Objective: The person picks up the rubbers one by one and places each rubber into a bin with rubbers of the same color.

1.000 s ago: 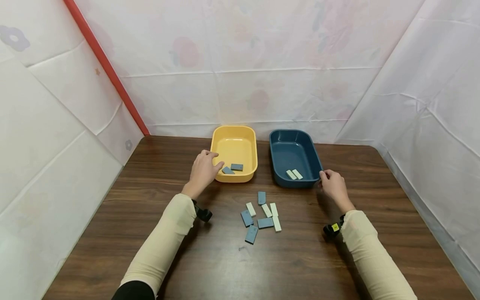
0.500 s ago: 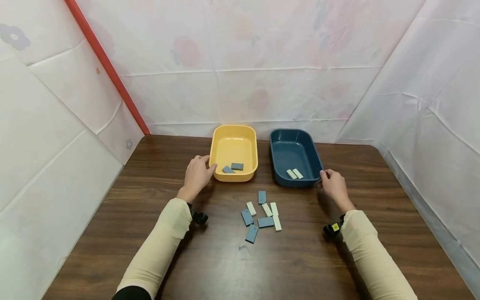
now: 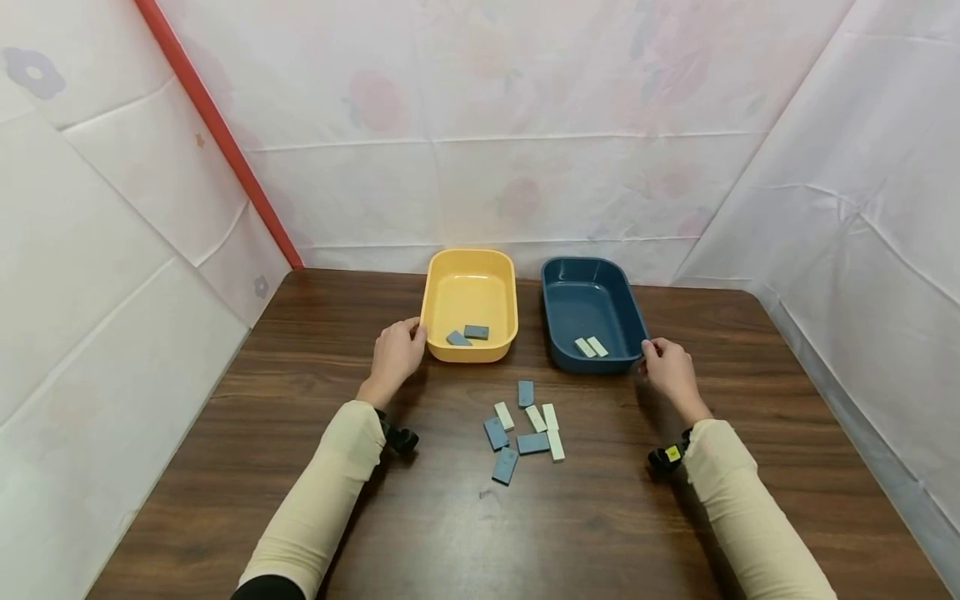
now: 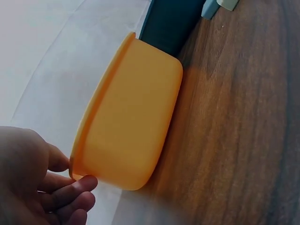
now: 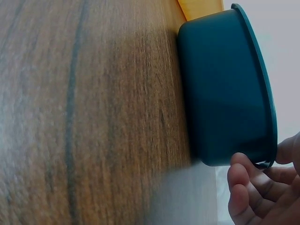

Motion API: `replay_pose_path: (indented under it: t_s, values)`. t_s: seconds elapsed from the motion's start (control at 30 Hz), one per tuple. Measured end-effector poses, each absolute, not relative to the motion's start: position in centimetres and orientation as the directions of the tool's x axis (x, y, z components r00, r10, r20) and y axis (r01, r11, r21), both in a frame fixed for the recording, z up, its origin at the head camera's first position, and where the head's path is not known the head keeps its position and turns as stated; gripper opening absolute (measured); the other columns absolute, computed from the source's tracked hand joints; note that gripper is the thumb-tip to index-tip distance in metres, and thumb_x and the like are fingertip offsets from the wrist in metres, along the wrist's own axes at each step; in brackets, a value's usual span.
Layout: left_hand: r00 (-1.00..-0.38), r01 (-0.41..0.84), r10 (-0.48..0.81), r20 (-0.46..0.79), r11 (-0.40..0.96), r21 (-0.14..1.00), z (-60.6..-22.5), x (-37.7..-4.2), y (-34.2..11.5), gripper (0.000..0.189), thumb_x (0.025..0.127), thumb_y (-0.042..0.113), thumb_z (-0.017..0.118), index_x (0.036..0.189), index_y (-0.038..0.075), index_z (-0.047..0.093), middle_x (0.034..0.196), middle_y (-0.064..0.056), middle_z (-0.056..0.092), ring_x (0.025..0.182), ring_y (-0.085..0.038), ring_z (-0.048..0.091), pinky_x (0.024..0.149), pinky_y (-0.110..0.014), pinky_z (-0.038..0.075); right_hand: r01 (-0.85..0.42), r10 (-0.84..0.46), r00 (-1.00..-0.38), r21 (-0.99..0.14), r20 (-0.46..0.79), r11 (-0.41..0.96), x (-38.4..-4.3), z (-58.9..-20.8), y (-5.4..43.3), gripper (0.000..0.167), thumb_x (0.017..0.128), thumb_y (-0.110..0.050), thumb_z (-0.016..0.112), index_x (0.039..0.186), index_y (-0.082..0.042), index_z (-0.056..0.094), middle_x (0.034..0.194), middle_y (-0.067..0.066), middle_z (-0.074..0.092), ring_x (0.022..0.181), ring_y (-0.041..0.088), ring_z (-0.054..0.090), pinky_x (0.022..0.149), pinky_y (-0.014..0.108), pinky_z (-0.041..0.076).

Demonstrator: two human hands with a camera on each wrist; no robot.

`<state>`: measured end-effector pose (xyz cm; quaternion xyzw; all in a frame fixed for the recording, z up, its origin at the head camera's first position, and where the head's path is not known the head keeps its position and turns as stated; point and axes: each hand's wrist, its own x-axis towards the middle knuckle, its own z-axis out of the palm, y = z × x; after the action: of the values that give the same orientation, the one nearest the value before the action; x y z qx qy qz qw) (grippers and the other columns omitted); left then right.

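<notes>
Yellow tray (image 3: 471,292) beside blue tray (image 3: 588,304)

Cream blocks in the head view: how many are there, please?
6: two cream blocks in the blue tray; four cream blocks on the table, the right two end to end. The tray's front may hide more.

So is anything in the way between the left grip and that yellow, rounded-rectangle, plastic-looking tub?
No, nothing visible. The left grip pinches the yellow tub at its rim. The flat, rectangular blue-grey blocks and cream blocks on the brown wood-grain table lie off to the right.
</notes>
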<state>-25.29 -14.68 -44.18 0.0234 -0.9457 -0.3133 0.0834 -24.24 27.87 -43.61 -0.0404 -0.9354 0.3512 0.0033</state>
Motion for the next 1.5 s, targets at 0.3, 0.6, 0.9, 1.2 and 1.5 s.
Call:
replay_pose_path:
  t_s: [0.3, 0.6, 0.9, 1.2, 1.5]
  values:
    - [-0.981, -0.023, -0.14, 0.133, 0.768, 0.64, -44.7, -25.3, -14.8, 0.039, 0.099, 0.024, 0.049, 0.128, 0.001, 0.062, 0.112, -0.018, 0.069, 0.093, -0.032, 0.063, 0.089, -0.047, 0.049, 0.103, 0.181, -0.982, -0.669, 0.048, 0.736, -23.7, -43.9, 28.1, 0.053, 0.104, -0.041, 0.037, 0.12, 0.004, 0.062, 0.089, 0.021, 0.069, 0.074, 0.024, 0.061, 0.064, 0.029, 0.044]
    - [-0.973, -0.002, -0.151, 0.172, 0.756, 0.654, -44.6, -25.2, -14.8, 0.04, 0.099, 0.02, 0.051, 0.132, 0.0, 0.058, 0.1, -0.015, 0.062, 0.087, -0.029, 0.056, 0.077, -0.041, 0.045, -0.019, 0.215, -0.941, -0.676, 0.261, 0.737, -23.3, -42.8, 27.2, 0.036, 0.101, -0.029, 0.05, 0.106, 0.002, 0.069, 0.081, 0.018, 0.069, 0.059, 0.008, 0.052, 0.056, 0.026, 0.042]
    - [-0.975, 0.003, -0.143, 0.173, 0.762, 0.648, -44.9, -25.2, -14.8, 0.039, 0.1, 0.019, 0.051, 0.133, 0.0, 0.058, 0.102, -0.016, 0.062, 0.091, -0.03, 0.058, 0.08, -0.044, 0.046, -0.118, 0.087, -0.959, -0.658, 0.271, 0.744, -22.8, -41.3, 25.2, 0.026, 0.097, -0.021, 0.059, 0.099, 0.002, 0.07, 0.076, 0.016, 0.068, 0.061, 0.01, 0.052, 0.055, 0.024, 0.041]
    - [-0.975, 0.014, -0.134, 0.175, 0.754, 0.656, -45.0, -25.2, -14.7, 0.039, 0.099, 0.019, 0.051, 0.133, 0.0, 0.058, 0.103, -0.017, 0.062, 0.092, -0.031, 0.058, 0.083, -0.045, 0.046, -0.171, -0.057, -0.979, -0.644, 0.194, 0.746, -22.4, -41.3, 22.8, 0.02, 0.095, -0.018, 0.062, 0.095, 0.0, 0.07, 0.072, 0.011, 0.066, 0.062, 0.014, 0.055, 0.057, 0.026, 0.044]
    - [-0.978, 0.008, -0.132, 0.164, 0.755, 0.656, -44.9, -25.2, -14.8, 0.04, 0.1, 0.019, 0.051, 0.134, 0.0, 0.057, 0.104, -0.017, 0.062, 0.094, -0.032, 0.059, 0.084, -0.045, 0.046, -0.213, -0.198, -0.976, -0.612, 0.093, 0.761, -21.8, -42.2, 20.3, 0.017, 0.093, -0.02, 0.064, 0.094, -0.005, 0.071, 0.081, 0.009, 0.069, 0.069, 0.017, 0.057, 0.064, 0.03, 0.045]
